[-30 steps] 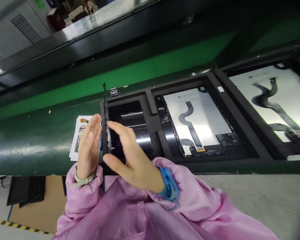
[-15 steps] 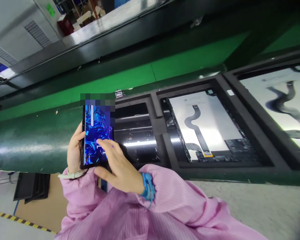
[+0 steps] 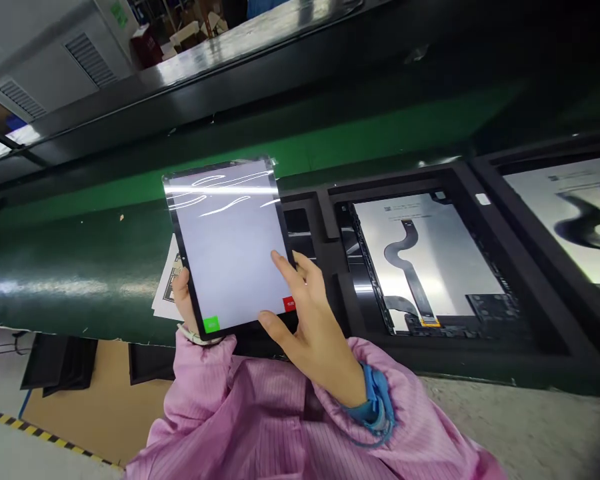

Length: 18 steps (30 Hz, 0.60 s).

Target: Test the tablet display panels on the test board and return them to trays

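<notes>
A tablet is held up above the bench, its screen facing me. The screen is plain white, with a green square at the lower left and a red square at the lower right. Clear film with shiny creases shows along its top. My left hand is closed around the tablet's lower left edge, its fingers hidden behind. My right hand is over the right side with fingers apart. Its index fingertip is at the screen; whether it touches, I cannot tell. A printed paper shows behind the tablet's left edge.
Black foam trays line the green bench to the right. One holds an opened display panel with a ribbon cable; another panel lies farther right. Black trays sit below the bench at left.
The tablet's screen went from a blue swirl picture to white with green and red squares. The tablet shifted right and appears larger. My right hand moved right, and the printed paper came into view.
</notes>
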Each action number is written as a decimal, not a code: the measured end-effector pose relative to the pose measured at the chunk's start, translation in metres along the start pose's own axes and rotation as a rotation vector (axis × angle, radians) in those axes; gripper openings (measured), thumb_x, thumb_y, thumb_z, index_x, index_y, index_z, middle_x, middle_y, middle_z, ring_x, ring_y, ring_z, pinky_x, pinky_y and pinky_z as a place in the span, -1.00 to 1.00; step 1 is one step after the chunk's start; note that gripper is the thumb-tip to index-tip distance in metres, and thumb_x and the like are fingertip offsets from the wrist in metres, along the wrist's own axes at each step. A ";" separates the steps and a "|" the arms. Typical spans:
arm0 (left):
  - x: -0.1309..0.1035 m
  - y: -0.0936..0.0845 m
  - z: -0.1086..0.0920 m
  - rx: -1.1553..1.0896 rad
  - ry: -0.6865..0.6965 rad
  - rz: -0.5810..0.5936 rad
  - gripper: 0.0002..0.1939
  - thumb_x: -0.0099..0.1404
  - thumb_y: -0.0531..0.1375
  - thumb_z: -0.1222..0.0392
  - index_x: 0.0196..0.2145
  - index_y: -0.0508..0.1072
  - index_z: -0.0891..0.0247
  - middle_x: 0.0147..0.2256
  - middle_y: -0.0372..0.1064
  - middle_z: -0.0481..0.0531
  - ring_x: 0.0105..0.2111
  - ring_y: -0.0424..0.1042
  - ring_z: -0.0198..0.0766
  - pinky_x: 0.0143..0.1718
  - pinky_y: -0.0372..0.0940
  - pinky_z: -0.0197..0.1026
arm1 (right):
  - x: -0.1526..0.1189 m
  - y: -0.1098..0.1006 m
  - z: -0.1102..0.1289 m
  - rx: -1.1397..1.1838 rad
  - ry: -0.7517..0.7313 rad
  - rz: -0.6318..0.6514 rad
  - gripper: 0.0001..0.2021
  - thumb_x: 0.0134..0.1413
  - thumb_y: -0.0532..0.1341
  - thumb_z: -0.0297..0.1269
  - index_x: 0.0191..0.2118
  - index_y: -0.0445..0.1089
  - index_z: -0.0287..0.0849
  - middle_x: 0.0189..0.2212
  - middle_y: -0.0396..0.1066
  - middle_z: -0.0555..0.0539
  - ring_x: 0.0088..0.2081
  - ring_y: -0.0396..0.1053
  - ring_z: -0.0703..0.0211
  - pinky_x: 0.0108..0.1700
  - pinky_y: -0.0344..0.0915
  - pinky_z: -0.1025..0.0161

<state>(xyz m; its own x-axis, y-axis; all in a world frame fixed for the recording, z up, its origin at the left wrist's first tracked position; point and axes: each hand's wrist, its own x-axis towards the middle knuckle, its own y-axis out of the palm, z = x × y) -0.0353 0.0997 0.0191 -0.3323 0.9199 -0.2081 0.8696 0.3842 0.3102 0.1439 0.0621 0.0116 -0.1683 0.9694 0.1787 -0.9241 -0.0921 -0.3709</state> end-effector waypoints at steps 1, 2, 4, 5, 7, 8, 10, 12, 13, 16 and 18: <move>-0.002 0.008 0.005 -0.046 -0.047 0.004 -0.38 0.22 0.08 -0.35 -0.04 0.59 0.14 -0.12 0.64 0.06 0.01 0.55 0.12 0.04 0.46 0.13 | -0.003 -0.002 -0.003 -0.068 -0.010 -0.014 -0.29 0.30 0.13 0.18 0.46 0.04 0.09 0.41 -0.13 -0.29 0.42 0.03 -0.33 0.32 0.20 -0.41; -0.003 0.013 0.009 -0.059 -0.076 0.024 -0.35 0.21 0.07 -0.37 -0.01 0.59 0.14 -0.14 0.64 0.06 -0.02 0.57 0.12 0.02 0.46 0.14 | -0.005 -0.004 -0.006 -0.129 -0.017 -0.025 -0.30 0.29 0.14 0.19 0.44 0.09 0.09 0.40 -0.13 -0.30 0.40 0.06 -0.37 0.29 0.22 -0.44; -0.003 0.016 0.015 -0.047 -0.094 0.057 -0.32 0.20 0.06 -0.38 0.03 0.57 0.11 -0.18 0.64 0.05 -0.06 0.58 0.11 0.01 0.46 0.17 | -0.008 -0.012 -0.012 -0.208 -0.028 -0.019 -0.32 0.30 0.12 0.20 0.43 0.11 0.10 0.37 -0.08 -0.31 0.36 0.13 -0.39 0.24 0.26 -0.46; -0.003 0.015 0.018 -0.034 -0.087 0.062 -0.32 0.19 0.06 -0.37 0.04 0.56 0.09 -0.19 0.64 0.04 -0.07 0.59 0.10 0.02 0.46 0.18 | -0.008 -0.018 -0.014 -0.229 -0.035 -0.011 -0.30 0.31 0.11 0.20 0.45 0.06 0.10 0.37 -0.04 -0.33 0.36 0.14 -0.38 0.23 0.29 -0.45; -0.002 0.011 0.021 -0.008 -0.067 0.049 -0.34 0.18 0.06 -0.35 0.05 0.55 0.06 -0.22 0.64 0.03 -0.08 0.59 0.09 0.03 0.45 0.19 | -0.004 -0.030 -0.015 -0.279 -0.070 -0.027 -0.17 0.27 0.15 0.21 0.51 -0.12 0.04 0.39 -0.03 -0.37 0.39 0.09 -0.41 0.24 0.28 -0.46; -0.002 0.010 0.022 0.004 -0.066 0.046 -0.34 0.18 0.06 -0.33 0.05 0.56 0.06 -0.24 0.64 0.03 -0.09 0.60 0.10 0.04 0.45 0.20 | 0.001 -0.035 -0.014 -0.316 -0.106 -0.053 -0.08 0.23 0.20 0.23 0.52 -0.18 -0.01 0.42 -0.07 -0.40 0.42 0.02 -0.45 0.27 0.22 -0.48; -0.003 0.009 0.023 0.018 -0.085 0.069 -0.36 0.18 0.06 -0.31 0.03 0.57 0.08 -0.27 0.64 0.05 -0.07 0.60 0.12 0.06 0.44 0.22 | 0.016 -0.042 -0.008 -0.398 -0.213 -0.091 0.06 0.08 0.31 0.27 0.52 -0.16 -0.10 0.47 -0.19 -0.44 0.47 -0.15 -0.54 0.34 0.07 -0.54; -0.006 0.012 0.023 0.017 -0.105 0.124 -0.37 0.19 0.05 -0.28 0.02 0.58 0.11 -0.25 0.64 0.06 0.00 0.57 0.15 0.09 0.43 0.23 | 0.036 -0.041 0.002 -0.437 -0.341 -0.057 0.12 -0.06 0.42 0.24 0.49 -0.04 -0.15 0.50 -0.22 -0.42 0.50 -0.24 -0.55 0.41 -0.05 -0.52; -0.008 0.013 0.022 0.017 -0.101 0.149 -0.36 0.20 0.04 -0.28 0.02 0.58 0.13 -0.22 0.65 0.07 0.03 0.56 0.16 0.11 0.43 0.23 | 0.046 -0.038 0.006 -0.439 -0.393 -0.018 0.14 -0.12 0.47 0.20 0.48 0.01 -0.17 0.50 -0.21 -0.41 0.50 -0.25 -0.53 0.43 -0.09 -0.50; -0.012 0.018 0.020 0.024 -0.061 0.185 -0.33 0.22 -0.01 -0.27 0.04 0.57 0.18 -0.11 0.64 0.08 0.07 0.54 0.18 0.13 0.42 0.22 | 0.069 -0.026 0.016 -0.448 -0.484 0.086 0.20 -0.28 0.57 0.10 0.45 0.09 -0.22 0.49 -0.14 -0.40 0.50 -0.21 -0.49 0.47 -0.08 -0.42; -0.014 0.020 0.019 0.049 -0.028 0.195 -0.29 0.26 -0.06 -0.31 0.06 0.57 0.19 -0.05 0.62 0.07 0.10 0.51 0.20 0.14 0.41 0.22 | 0.073 -0.020 0.017 -0.491 -0.510 0.103 0.13 -0.25 0.57 0.07 0.42 0.15 -0.25 0.47 -0.06 -0.40 0.48 -0.10 -0.47 0.45 0.02 -0.39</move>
<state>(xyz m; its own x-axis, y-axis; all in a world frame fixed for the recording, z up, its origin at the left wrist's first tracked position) -0.0058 0.0932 0.0106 -0.1464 0.9737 -0.1746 0.9335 0.1944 0.3014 0.1438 0.1310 0.0476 -0.4963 0.7232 0.4802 -0.6543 0.0520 -0.7545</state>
